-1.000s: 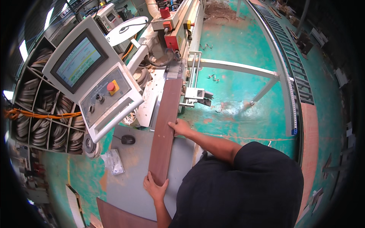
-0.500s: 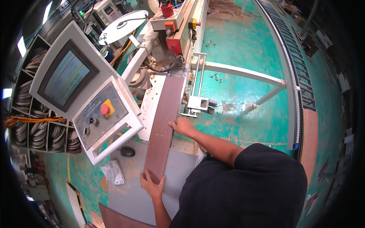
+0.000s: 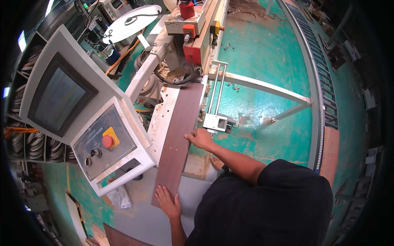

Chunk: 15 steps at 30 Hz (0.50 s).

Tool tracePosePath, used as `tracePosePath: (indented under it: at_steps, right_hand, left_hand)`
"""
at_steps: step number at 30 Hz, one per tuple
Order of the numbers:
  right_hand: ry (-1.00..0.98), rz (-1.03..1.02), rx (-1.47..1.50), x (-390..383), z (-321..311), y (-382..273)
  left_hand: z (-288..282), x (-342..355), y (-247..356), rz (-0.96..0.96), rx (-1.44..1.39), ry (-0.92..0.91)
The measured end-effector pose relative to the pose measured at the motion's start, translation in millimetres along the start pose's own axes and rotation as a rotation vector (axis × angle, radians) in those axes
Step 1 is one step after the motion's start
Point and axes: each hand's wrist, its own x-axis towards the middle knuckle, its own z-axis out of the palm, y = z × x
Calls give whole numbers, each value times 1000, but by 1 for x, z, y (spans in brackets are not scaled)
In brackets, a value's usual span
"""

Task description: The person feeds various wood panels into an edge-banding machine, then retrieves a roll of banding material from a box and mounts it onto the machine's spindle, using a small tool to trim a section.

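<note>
A long reddish-brown board (image 3: 179,115) lies on the white machine bed (image 3: 160,123), its far end near the machine head (image 3: 192,53) with red and orange parts. My right hand (image 3: 200,138) grips the board's right edge near the middle, thumb over the top. My left hand (image 3: 167,203) rests on the near end with fingers stretched out and spread. At the left, beside the board, stands the control panel (image 3: 113,143) with a screen (image 3: 61,94) and a red stop button. A metal bracket (image 3: 213,122) on rods sits right of the board.
Racks of coiled banding (image 3: 37,143) stand at the left. A grey surface (image 3: 145,213) below the panel carries a clear bag (image 3: 122,197). A white frame bar (image 3: 262,84) and a long roller conveyor (image 3: 326,82) are on the right. A bare foot (image 3: 215,163) shows below my right arm.
The board has moved forward toward the machine head, relative to the bracket and bed. My left hand has gone from gripping the board's end to lying spread on it. The view has shifted.
</note>
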Motion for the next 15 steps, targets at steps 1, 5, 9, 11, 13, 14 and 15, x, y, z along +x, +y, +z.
tracePosePath:
  at_steps: [1, 5, 9, 11, 13, 14, 15]
  right_hand:
    - [0, 3, -4, 4, -2, 2]
    - [-62, 14, -1, 14, -12, 0]
    - [-66, 18, -12, 22, -18, 2]
    - [-58, 11, -18, 24, -19, 5]
    - [-63, 11, -18, 27, -21, 6]
    - [-76, 21, -1, 30, -22, 6]
    - [-89, 32, 15, 33, -24, 7]
  left_hand:
    - [1, 3, 2, -9, -1, -14]
    - [-2, 12, 12, -33, -3, -43]
    - [0, 20, 15, -13, -12, -46]
    - [0, 24, 16, -4, -5, -44]
    - [0, 26, 18, 1, -1, -45]
    - [0, 28, 18, 3, 3, -45]
    - [0, 30, 19, 5, 6, -46]
